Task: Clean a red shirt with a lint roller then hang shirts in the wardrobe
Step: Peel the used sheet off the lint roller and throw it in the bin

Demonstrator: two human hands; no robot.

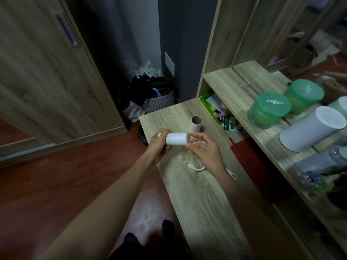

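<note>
Dark-socked feet (168, 227) stand on the wood floor (56, 184) at the bottom of the view, just off the desk's near left edge, and two bare forearms reach up from there over the desk (197, 194). Left grip (159, 145) is curled shut around the left end of a white roll (176, 138), fingers over the top and thumb beneath. Right grip (204, 151) is half curled, with its thumb and forefinger tips pinched at the roll's right end face; whether they hold a loose sheet edge there cannot be told. So the roll sits between the two grips, above the desk toward its far left corner, not touching the top. Its long axis runs left to right, nearly level, the open right end pointing at the right grip. Just behind it a bare cardboard tube (196, 123) stands upright on the desk. Under the right wrist a white curved handle (197, 168) lies flat on the desk. Something red (249, 162) lies along the desk's right edge, under the shelf (234, 85). On that shelf stand a green-lidded jar (269, 108) and a white cylinder (311, 128). A wardrobe door (47, 81) fills the left side.
</note>
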